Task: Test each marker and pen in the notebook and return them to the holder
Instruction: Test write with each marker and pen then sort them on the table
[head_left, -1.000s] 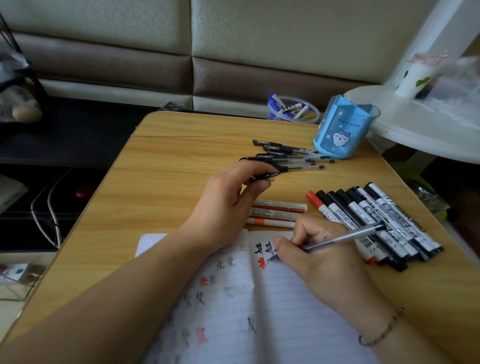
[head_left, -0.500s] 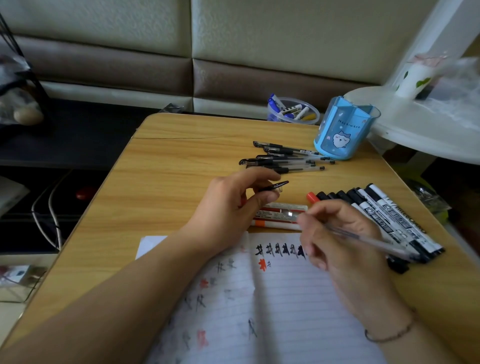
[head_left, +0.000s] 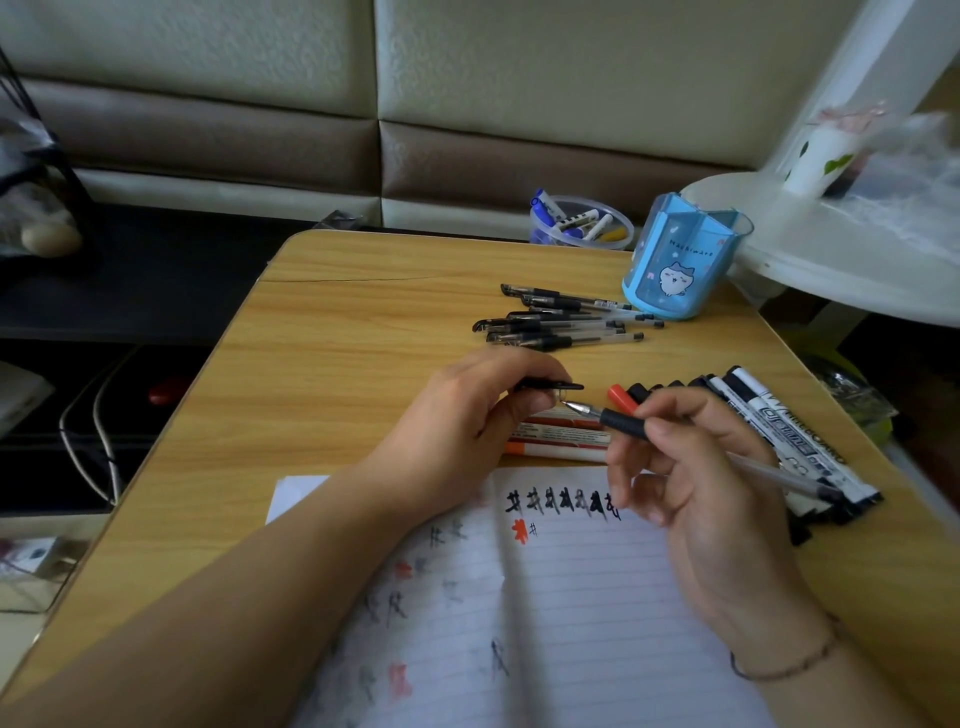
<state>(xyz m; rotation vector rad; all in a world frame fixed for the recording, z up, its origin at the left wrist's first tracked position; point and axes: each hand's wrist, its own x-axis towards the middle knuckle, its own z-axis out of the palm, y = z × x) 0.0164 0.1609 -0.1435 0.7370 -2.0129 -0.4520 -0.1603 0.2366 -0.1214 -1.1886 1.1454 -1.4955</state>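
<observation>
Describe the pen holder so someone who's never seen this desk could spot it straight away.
Start at the wooden table and look to its far right corner. The pen holder stands upright there, just beyond the loose pile of black gel pens. Unlike the clear round tub behind it, it is bright blue with a white cartoon cat on its front.

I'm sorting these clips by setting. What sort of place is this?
Probably a room at home, not an office: a small wooden table is pushed up against a padded sofa, with a cartoon-cat pen holder on it and loose cables on the floor beside it.
</observation>
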